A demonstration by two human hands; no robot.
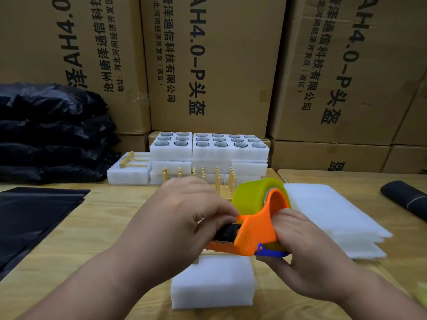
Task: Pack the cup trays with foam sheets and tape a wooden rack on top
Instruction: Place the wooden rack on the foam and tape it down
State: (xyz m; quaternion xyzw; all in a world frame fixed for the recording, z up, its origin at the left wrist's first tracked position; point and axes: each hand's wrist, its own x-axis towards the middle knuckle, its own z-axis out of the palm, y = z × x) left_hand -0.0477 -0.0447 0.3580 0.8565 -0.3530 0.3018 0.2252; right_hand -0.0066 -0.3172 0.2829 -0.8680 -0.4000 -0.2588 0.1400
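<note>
The left hand (pixel 184 218) pinches the front edge of a smooth orange plastic tape dispenser (pixel 256 229); the right hand (pixel 307 245) curls around its handle. The dispenser's long axis runs near to far, its glossy yellow-green tape roll (pixel 256 195) at the far end. Directly below on the wooden table (pixel 97 229) lies a white foam-wrapped block (pixel 213 282), with a peg-studded wooden rack (pixel 217 179) beyond.
</note>
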